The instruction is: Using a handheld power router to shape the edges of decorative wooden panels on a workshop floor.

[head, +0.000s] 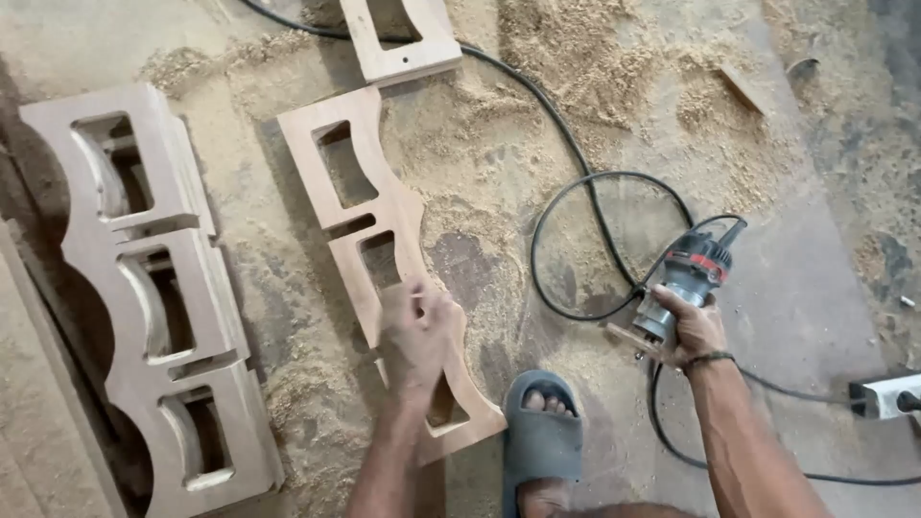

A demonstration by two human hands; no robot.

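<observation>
On the sawdust-strewn floor (576,86) below me lies a flat wooden panel (369,206) with shaped openings cut through it; my left hand (414,331) hangs over its lower half, blurred, fingers curled loosely inward, and I cannot tell whether it touches the wood or only hovers above it; my right hand (693,331) is wrapped tight around the body of a small router (686,283), which I hold off to the right of the panel, well apart from it, its base tilted toward the floor; its black cord (576,163) loops across the sawdust and runs up past the panel's top; a stack of similar cut-out panels (144,288) rests to the left; another piece (398,43) lies at the top edge; my foot in a grey sandal (540,436) stands between panel and router; a white power strip (883,395) sits at the far right.
</observation>
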